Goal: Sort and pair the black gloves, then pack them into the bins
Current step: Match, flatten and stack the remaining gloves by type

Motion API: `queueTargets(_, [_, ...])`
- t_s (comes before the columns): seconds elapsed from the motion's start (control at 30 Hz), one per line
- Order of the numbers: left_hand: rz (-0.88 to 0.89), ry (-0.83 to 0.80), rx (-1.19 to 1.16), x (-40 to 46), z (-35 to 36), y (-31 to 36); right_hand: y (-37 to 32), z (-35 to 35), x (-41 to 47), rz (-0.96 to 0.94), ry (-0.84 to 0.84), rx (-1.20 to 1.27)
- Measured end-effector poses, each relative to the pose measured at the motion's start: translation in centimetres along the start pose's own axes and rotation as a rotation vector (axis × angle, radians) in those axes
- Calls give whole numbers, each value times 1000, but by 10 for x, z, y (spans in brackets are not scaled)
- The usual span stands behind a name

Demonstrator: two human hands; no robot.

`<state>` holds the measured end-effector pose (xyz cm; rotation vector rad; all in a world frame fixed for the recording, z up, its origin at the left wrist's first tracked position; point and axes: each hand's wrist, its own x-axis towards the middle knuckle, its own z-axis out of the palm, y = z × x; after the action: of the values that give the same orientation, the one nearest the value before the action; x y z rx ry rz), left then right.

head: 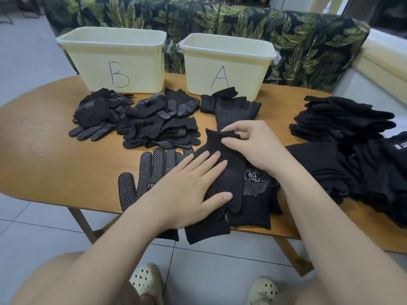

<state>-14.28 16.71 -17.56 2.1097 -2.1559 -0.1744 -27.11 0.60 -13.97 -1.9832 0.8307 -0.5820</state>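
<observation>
A plain black glove [229, 172] lies across dotted black gloves [152, 166] at the table's front edge. My left hand [187, 186] presses flat on its palm part, fingers straight. My right hand [246, 144] pinches the glove's cuff between thumb and fingers. Two pale yellow bins stand at the back: bin B [114, 60] on the left and bin A [226, 64] on the right. Piles of dotted gloves [154, 122] lie in front of bin B, and plain gloves [229, 106] lie in front of bin A.
A stack of plain black gloves [343, 119] sits at the right, with a larger heap [374, 172] at the right front. The wooden table [44, 150] has bare surface at the left. A leaf-patterned sofa [286, 29] stands behind the bins.
</observation>
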Motion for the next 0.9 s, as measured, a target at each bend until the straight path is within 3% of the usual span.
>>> queueTargets(0.1, [-24, 50, -198, -7, -11, -4, -5, 0, -12, -54, 26, -53])
queueTargets(0.2, [-174, 195, -373, -17, -18, -19, -14, -1, -25, -128, 47, -83])
queueTargets(0.33, [-298, 256, -340, -25, -19, -36, -24, 2, -43, -197, 48, -114])
queueTargets(0.5, [-287, 360, -388, -26, -25, -39, -27, 10, -62, -322, 14, -234])
queueTargets(0.9, [-252, 358, -344, -21, -21, -45, 5, 33, -92, -584, 101, -501])
